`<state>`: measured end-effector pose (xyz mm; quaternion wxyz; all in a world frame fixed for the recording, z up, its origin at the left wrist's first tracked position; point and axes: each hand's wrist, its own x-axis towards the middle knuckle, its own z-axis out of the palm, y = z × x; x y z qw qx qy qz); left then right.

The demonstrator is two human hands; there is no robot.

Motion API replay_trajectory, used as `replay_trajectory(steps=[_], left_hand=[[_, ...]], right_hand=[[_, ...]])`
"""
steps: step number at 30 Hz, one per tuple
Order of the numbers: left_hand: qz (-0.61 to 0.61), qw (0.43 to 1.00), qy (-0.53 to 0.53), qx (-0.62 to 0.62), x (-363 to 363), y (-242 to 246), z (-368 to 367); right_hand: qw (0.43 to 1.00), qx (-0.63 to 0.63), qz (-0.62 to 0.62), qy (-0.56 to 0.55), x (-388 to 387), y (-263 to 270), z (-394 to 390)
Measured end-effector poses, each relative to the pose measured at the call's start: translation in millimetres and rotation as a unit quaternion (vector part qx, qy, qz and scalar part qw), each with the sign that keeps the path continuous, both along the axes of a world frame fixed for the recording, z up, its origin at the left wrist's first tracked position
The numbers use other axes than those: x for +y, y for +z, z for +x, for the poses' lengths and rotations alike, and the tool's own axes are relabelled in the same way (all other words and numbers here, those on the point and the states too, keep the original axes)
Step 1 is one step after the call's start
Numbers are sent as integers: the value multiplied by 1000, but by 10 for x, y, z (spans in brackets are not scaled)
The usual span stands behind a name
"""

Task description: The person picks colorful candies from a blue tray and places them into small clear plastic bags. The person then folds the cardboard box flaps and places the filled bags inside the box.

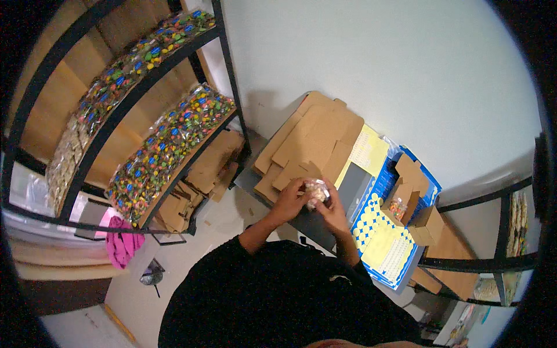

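Both my hands meet over the near edge of a dark table. Between the fingers of my left hand [290, 201] and my right hand [333, 209] is a small clear plastic packet [317, 193] with pale contents, which I cannot name exactly. Flattened cardboard boxes [320, 126] lie stacked just beyond my hands. To the right, an open cardboard box [394, 217] holds a packet of colourful pieces [397, 208]. It stands on blue and yellow printed sheets [383, 248].
A black-framed shelf [156, 71] at left carries rows of clear packets with multicoloured contents [167, 143]. More cardboard [217, 161] lies beneath it. A pink cloth [124, 243] hangs at its lower corner. Another black shelf [474, 263] stands at right, and a pale wall [374, 65] rises behind the table.
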<state>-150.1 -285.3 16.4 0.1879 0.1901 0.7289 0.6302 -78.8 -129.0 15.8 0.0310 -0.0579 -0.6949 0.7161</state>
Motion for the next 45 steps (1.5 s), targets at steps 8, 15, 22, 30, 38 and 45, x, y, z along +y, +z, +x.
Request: replay_trajectory(steps=[8, 15, 22, 30, 38, 45], left_hand=[[-175, 897, -42, 403, -666, -305, -1161], [-184, 871, -163, 426, -733, -436, -1592], [-177, 882, -189, 394, -710, -504, -1748], [-149, 898, -216, 354, -711, -490, -1884], [-97, 907, -182, 368, -620, -202, -1938], [-41, 921, -192, 337, -434, -114, -1979]], right_hand=[[943, -107, 113, -293, 821, -595, 189], [775, 26, 533, -339, 70, -241, 15], [783, 30, 613, -99, -808, -234, -313], [910, 17, 373, -179, -394, -121, -503], [976, -8, 189, -106, -161, 266, -637], [977, 38, 202, -48, -82, 360, -598]])
